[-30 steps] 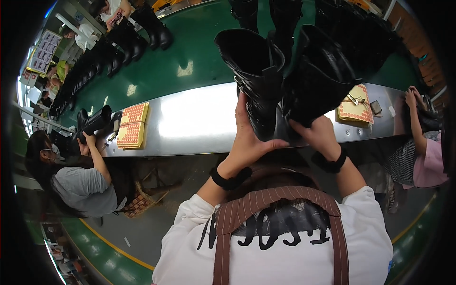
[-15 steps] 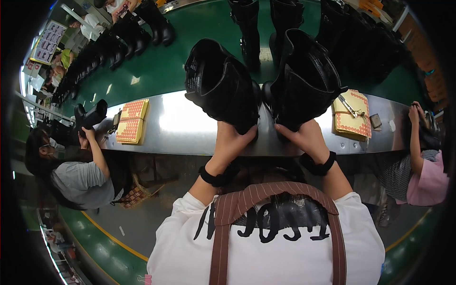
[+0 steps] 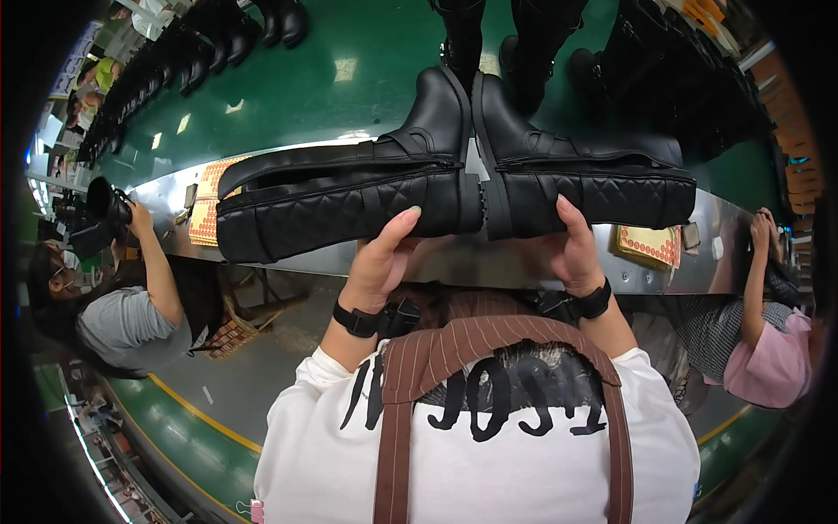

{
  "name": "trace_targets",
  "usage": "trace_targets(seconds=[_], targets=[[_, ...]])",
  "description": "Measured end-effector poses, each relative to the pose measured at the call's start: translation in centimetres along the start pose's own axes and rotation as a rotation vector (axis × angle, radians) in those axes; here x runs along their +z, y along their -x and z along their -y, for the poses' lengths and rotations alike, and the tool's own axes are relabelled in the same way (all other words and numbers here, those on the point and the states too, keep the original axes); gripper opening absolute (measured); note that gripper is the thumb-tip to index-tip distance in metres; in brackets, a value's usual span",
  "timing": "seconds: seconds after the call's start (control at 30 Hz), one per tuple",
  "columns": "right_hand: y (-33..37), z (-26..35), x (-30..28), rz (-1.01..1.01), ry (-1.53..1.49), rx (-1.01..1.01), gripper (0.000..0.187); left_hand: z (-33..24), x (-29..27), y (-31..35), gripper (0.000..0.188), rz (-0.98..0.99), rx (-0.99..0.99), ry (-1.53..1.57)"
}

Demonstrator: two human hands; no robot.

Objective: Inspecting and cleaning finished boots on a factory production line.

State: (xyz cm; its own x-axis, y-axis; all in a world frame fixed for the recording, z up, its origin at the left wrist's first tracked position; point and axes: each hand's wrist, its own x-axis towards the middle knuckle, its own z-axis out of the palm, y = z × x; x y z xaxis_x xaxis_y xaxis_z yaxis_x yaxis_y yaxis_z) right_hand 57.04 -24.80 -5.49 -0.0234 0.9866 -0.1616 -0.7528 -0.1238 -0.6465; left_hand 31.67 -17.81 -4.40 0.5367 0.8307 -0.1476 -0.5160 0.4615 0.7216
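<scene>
Held over the steel strip (image 3: 720,271) of the bench, sole toward sole and lying sideways: left boot (image 3: 367,196) in left hand (image 3: 377,266), right boot (image 3: 594,196) in right hand (image 3: 572,253). Grasped from beneath near the heels, with thumbs on the near faces and fingers mostly hidden, so hard to tell how firmly. Probably weightier and stiffer at foot and heel, floppier along the unzipped shafts; best taken around the ankle, clear of the zips. Smooth, glossy black at the toes, diamond-quilted along the shafts.
</scene>
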Motion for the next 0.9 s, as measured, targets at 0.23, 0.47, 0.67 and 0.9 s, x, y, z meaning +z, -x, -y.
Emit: trace_targets(seconds=[0.23,0.47,0.67,0.9], targets=[[-0.6,-0.9,-0.2,0.099,-0.048,-0.039,0.043,-0.2,-0.1,-0.1,0.039,0.121,-0.004,0.127],[0.7,2.7,-0.1,-0.288,0.59,-0.176,0.035,-0.9,-0.8,1.0,0.034,-0.169,0.107,-0.16],[1.7,5.0,-1.3,-0.391,1.218,-0.214,0.038,-1.8,-3.0,0.3,0.03,-0.215,0.105,-0.967],[5.3,5.6,1.6,-0.28,1.958,0.206,0.029,-4.9,-0.7,1.3,0.079,-0.256,0.686,-1.117]])
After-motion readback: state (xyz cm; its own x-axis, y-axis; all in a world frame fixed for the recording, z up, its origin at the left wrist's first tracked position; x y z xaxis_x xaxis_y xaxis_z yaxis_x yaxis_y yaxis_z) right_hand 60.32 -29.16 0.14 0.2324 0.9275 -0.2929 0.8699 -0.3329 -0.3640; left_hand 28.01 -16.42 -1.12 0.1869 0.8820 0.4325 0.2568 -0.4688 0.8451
